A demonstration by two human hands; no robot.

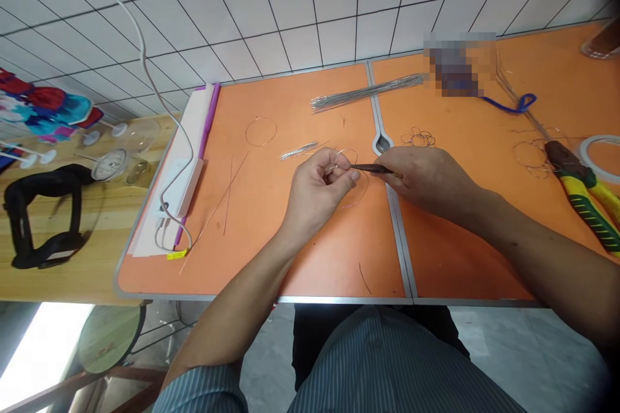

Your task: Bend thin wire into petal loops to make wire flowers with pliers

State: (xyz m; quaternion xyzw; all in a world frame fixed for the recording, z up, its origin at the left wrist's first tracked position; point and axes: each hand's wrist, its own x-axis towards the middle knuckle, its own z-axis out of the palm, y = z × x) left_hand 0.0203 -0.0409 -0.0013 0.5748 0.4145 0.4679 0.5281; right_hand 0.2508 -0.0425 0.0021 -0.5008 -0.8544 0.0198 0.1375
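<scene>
My left hand pinches a thin wire bent into loops over the middle of the orange table. My right hand is closed round a pair of small dark pliers, their handles mostly hidden in the palm. The pliers' narrow tip reaches the wire at my left fingertips; whether the jaws grip it is too small to tell. Just beyond my left hand lies a small bundle of short wires. Small wire rings lie behind my right hand.
A long bundle of straight wires lies near the tiled wall. Left are a single wire ring, loose wires and a white power strip with its cord. Large green-and-yellow pliers lie right. A metal seam divides the orange table.
</scene>
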